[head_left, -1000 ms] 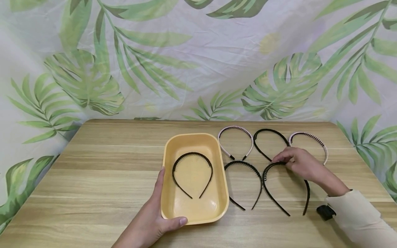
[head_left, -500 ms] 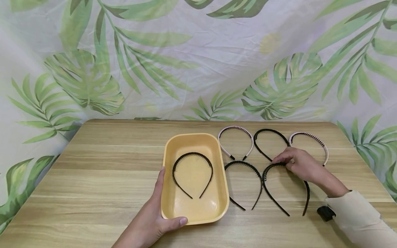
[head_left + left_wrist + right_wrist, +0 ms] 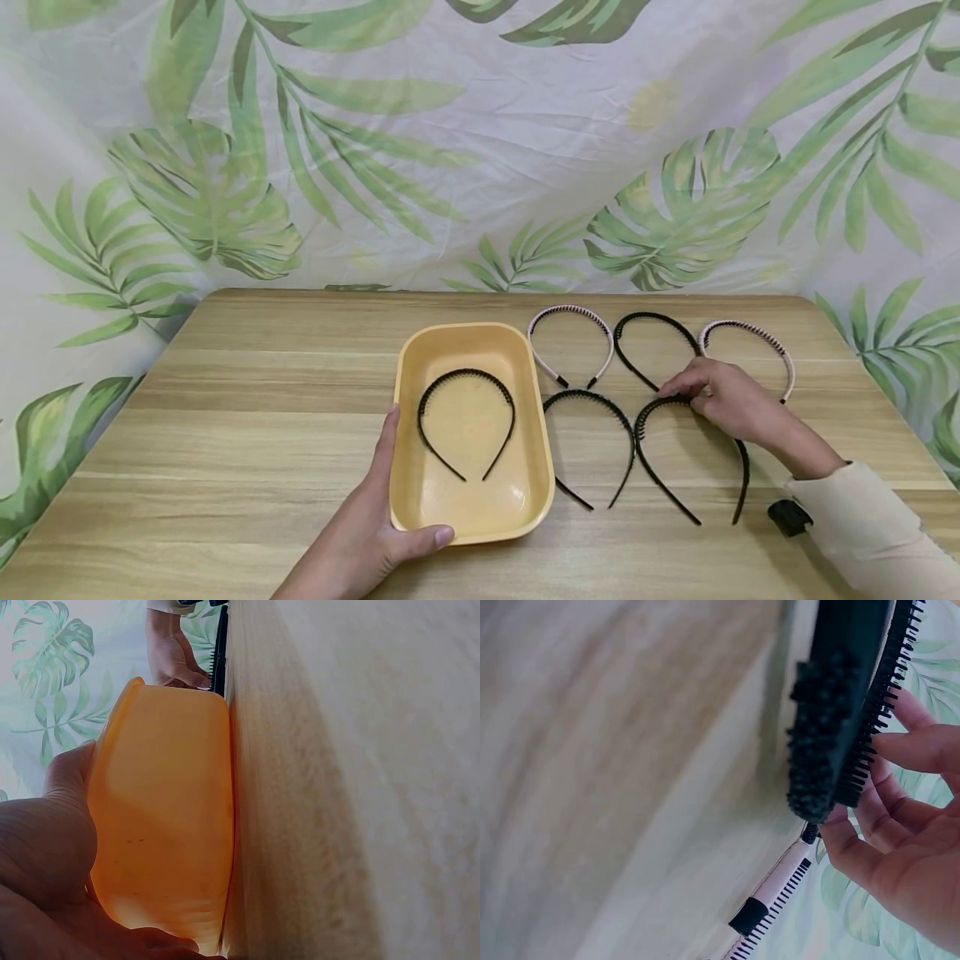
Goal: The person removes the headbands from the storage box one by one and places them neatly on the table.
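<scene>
My left hand (image 3: 367,508) grips a yellow plastic tub (image 3: 468,512) at its near left corner, with the thumb over the near rim. In the left wrist view the tub (image 3: 165,802) stands on the table. A thin black toothed headband (image 3: 465,371) lies inside it. To the right, my right hand (image 3: 738,408) pinches the top of a black headband (image 3: 639,427) lying on the table. The right wrist view shows this headband's dark, bumpy band (image 3: 821,742) close up, its teeth by the fingers (image 3: 907,754).
Left of the held headband lies another black headband (image 3: 628,423), partly hidden by the tub. Behind them lie a pink headband (image 3: 570,307), a black one (image 3: 647,314) and a second pink one (image 3: 750,329). A leaf-print cloth (image 3: 480,150) hangs behind the wooden table (image 3: 262,433).
</scene>
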{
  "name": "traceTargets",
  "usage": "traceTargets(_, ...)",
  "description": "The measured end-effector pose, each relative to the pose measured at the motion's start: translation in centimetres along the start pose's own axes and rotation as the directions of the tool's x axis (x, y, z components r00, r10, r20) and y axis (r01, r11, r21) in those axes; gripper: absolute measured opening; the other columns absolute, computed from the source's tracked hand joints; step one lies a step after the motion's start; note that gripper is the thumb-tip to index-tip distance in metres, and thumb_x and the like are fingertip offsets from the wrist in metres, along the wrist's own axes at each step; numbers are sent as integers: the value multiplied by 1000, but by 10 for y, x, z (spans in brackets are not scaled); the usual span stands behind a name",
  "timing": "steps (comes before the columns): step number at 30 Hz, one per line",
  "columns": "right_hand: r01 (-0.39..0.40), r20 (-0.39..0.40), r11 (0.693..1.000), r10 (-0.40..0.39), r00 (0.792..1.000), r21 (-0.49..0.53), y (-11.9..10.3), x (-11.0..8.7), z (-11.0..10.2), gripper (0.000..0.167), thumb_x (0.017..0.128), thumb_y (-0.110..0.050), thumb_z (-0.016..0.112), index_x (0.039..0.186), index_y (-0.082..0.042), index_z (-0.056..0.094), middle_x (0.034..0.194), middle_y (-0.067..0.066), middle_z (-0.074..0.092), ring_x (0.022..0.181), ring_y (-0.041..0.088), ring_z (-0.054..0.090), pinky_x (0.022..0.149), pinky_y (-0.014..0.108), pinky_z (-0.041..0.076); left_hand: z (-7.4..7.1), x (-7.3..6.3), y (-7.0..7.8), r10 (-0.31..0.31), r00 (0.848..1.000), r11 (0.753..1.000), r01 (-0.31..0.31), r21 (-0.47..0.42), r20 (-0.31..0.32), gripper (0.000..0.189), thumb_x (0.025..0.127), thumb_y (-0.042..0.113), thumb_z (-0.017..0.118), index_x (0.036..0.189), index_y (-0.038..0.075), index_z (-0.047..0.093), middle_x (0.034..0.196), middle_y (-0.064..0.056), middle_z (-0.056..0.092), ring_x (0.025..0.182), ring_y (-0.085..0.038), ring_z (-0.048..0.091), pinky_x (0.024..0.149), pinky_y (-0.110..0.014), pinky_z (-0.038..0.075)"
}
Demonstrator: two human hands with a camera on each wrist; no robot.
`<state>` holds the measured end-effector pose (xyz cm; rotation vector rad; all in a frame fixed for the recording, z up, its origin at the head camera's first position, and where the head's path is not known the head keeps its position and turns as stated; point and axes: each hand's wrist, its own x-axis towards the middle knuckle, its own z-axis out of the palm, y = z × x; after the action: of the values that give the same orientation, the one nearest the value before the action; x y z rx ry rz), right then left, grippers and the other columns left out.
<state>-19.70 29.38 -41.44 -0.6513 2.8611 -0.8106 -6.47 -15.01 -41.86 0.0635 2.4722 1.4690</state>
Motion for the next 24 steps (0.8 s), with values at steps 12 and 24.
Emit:
traceTargets(12,9,-15,1000,-9,1000,-19,-2,0,-1,39,84,19,64,106,-8,82,98,3,74,89,14,64,73,24,50,0,0,-1,-10,1000,1000,10,9,2,146,71,40,96,166,39,-14,177,-7,13,144,-24,47,117,-29,35)
traceTargets(24,24,-88,999,-26,996,-32,-23,3,-8,32,87,13,68,108,-7,81,96,5,69,89,13,61,75,26,54,0,0,-2,23,1000,1000,-23,8,-3,145,71,41,96,167,39,-12,176,-6,14,138,-22,52,113,-24,38)
